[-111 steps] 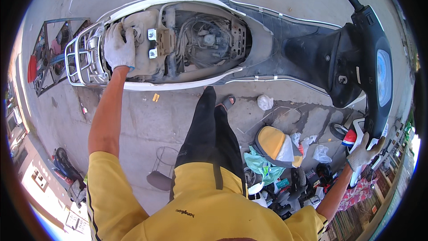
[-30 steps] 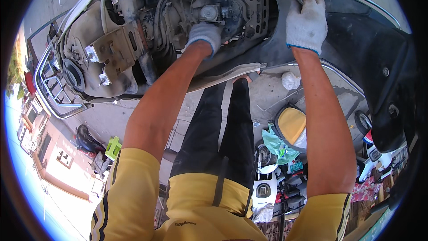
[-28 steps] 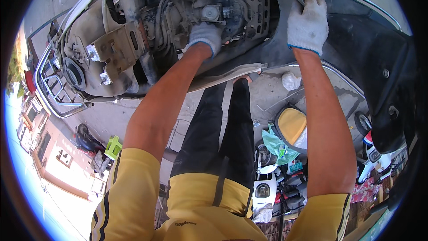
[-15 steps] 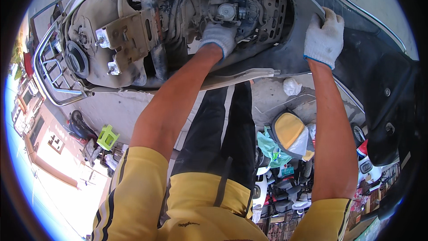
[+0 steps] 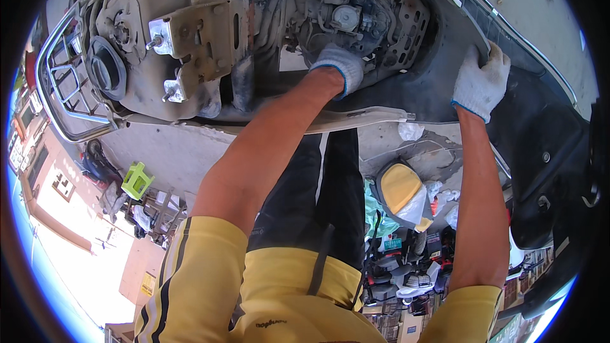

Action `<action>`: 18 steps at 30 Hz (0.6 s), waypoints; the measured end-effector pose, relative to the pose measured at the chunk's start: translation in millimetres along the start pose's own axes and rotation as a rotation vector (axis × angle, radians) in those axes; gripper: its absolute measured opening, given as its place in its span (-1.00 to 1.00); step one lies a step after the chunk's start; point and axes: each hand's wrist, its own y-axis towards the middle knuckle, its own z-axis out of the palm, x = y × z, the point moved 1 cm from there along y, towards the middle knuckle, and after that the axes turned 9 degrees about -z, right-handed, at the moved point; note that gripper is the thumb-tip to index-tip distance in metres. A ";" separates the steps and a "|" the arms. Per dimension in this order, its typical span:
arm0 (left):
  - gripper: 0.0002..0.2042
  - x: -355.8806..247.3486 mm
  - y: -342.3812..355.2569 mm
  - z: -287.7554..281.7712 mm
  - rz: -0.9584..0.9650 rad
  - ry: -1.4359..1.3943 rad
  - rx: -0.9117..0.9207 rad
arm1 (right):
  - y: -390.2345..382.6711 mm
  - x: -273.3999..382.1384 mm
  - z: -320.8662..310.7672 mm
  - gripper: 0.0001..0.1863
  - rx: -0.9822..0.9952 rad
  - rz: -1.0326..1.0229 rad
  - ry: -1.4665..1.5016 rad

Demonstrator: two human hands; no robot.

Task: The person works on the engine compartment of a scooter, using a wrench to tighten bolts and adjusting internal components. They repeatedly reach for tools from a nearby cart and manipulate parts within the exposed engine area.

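A dusty scooter with its seat opening exposed spans the upper view. My left hand (image 5: 338, 68), in a grey-white knit glove, reaches into the engine bay (image 5: 305, 25) just below a small silver carburetor-like part (image 5: 346, 18); its fingertips are hidden among the parts. My right hand (image 5: 481, 79), gloved in white, has its fingers curled over the rim of the grey body panel (image 5: 445, 63) at the bay's right. A bracket (image 5: 197, 38) with bright metal mounts and a round black cap (image 5: 108, 67) lie left of the opening.
A chrome rear rack (image 5: 70, 89) is at the far left, the black front body (image 5: 540, 146) at the right. Below are a yellow-grey padded item (image 5: 400, 187), a white plastic bundle (image 5: 410, 131), a green stool (image 5: 135, 180), another parked two-wheeler (image 5: 101, 162) and clutter (image 5: 419, 279) on the pavement.
Since the oldest frame, my left hand left the rear section for the engine bay, and my right left the front end for the panel rim. Recently both hands have shifted rightward in view with the scooter.
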 end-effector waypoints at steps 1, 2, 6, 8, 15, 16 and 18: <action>-0.69 -1.7 -2.1 -10.2 0.012 0.026 0.062 | -1.1 -0.9 0.3 -0.70 0.001 0.004 -0.002; -0.69 -2.6 -2.6 -16.7 0.025 0.053 0.124 | -2.2 -1.7 0.4 -0.70 0.003 0.008 -0.003; -0.71 8.8 11.1 9.3 0.090 0.003 0.018 | -0.6 -0.1 0.2 -0.70 -0.015 -0.016 -0.012; -0.72 10.4 11.6 11.8 0.150 0.044 0.030 | -2.7 0.7 1.2 -0.70 0.004 -0.001 -0.017; -0.69 7.3 3.7 16.9 -0.043 -0.076 -0.127 | -0.3 2.0 0.2 -0.71 0.003 -0.007 -0.040; -0.68 5.8 4.4 13.7 -0.088 -0.119 -0.078 | -1.1 2.7 -0.2 -0.71 0.002 -0.006 -0.032; -0.68 4.5 7.2 12.5 -0.130 -0.154 0.016 | -0.6 4.2 -1.1 -0.70 -0.004 -0.007 -0.015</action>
